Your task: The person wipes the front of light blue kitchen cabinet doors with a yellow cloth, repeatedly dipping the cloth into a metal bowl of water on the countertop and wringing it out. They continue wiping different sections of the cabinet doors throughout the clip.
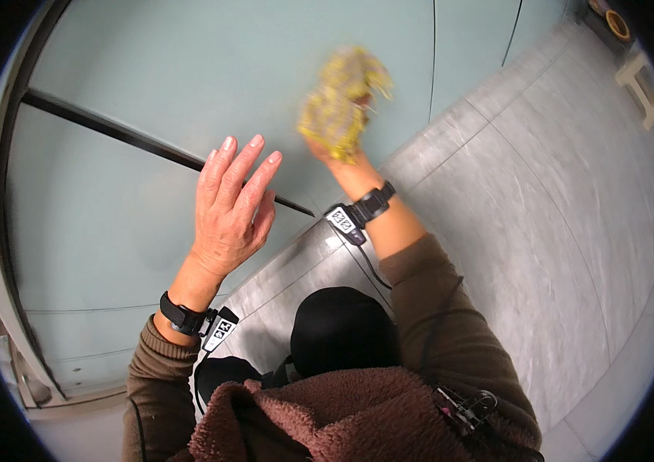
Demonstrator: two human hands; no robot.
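A yellow and grey shaggy cloth [341,101], blurred, covers most of my right hand [361,104] against a pale green cabinet front [165,58]. Only its wrist side and a bit of a finger show. My left hand [234,202] has its fingers apart and holds nothing; it is over the dark gap [113,127] between two panels. Whether it touches the panel I cannot tell. Each wrist wears a black strap with a small device and a cable.
Grey marble-look floor tiles [534,219] meet the foot of the cabinet. A cream plastic stool [641,86] stands at the upper right, near a dark object with a round yellowish item [617,25]. My black-clad knee [341,329] is below my hands.
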